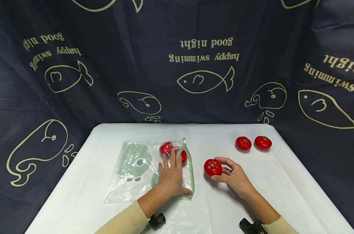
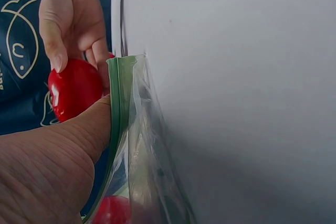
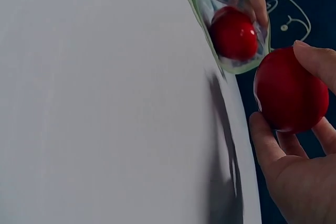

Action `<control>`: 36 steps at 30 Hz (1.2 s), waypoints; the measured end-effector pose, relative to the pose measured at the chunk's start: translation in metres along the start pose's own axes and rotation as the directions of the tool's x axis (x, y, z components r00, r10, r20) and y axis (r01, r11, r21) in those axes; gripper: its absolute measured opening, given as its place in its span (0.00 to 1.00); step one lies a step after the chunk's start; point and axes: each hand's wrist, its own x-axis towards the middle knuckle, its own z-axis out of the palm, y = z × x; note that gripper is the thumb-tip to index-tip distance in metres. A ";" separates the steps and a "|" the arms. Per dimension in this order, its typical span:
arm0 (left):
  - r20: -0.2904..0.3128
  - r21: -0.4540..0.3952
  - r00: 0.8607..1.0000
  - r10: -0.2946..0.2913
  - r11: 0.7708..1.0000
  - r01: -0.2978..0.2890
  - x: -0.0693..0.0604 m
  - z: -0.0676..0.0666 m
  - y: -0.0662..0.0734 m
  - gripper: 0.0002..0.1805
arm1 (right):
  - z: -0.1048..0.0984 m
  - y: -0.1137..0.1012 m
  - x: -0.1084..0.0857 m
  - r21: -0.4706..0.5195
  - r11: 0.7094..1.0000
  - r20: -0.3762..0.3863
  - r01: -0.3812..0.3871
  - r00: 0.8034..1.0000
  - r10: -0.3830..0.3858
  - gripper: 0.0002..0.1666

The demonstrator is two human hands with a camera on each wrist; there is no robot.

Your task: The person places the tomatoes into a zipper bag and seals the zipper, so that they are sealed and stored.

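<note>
A clear zip bag (image 1: 112,188) with a green edge and a green cartoon print lies on the left half of the table, two red tomatoes (image 1: 166,149) inside it. My left hand (image 1: 170,178) rests on the bag with fingers spread, its thumb by the green zip edge (image 2: 119,93). Just right of the bag's mouth, my right hand (image 1: 235,177) grips another tomato (image 1: 212,167) between thumb and fingers. In the right wrist view the held tomato (image 3: 291,90) is beside the open bag mouth, where a tomato (image 3: 233,34) shows inside.
Two more tomatoes (image 1: 243,143) (image 1: 263,143) sit at the back right of the white table (image 1: 282,182). A dark curtain (image 1: 153,65) with fish drawings hangs behind the table's far edge.
</note>
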 end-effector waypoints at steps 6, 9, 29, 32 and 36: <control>-0.002 0.008 1.000 -0.002 1.000 0.002 0.000 -0.001 0.001 0.84 | 0.006 0.000 0.003 -0.014 1.000 0.012 0.010 1.000 -0.009 0.44; -0.003 0.008 1.000 -0.002 1.000 0.002 -0.001 -0.001 0.001 0.83 | 0.009 0.000 0.005 -0.042 0.999 0.010 0.015 1.000 -0.015 0.44; 0.021 0.027 0.999 -0.029 0.999 0.028 0.000 -0.001 0.003 0.83 | 0.024 0.000 0.020 -0.101 0.994 0.010 0.041 0.999 -0.041 0.42; 0.015 0.035 0.999 -0.033 0.999 0.033 0.000 -0.001 0.003 0.83 | 0.026 0.000 0.022 -0.118 0.992 0.010 0.036 0.999 -0.035 0.41; 0.014 0.034 0.999 -0.040 0.999 0.040 0.000 -0.001 0.003 0.82 | 0.030 0.000 0.025 -0.135 0.991 0.000 0.017 1.000 -0.018 0.41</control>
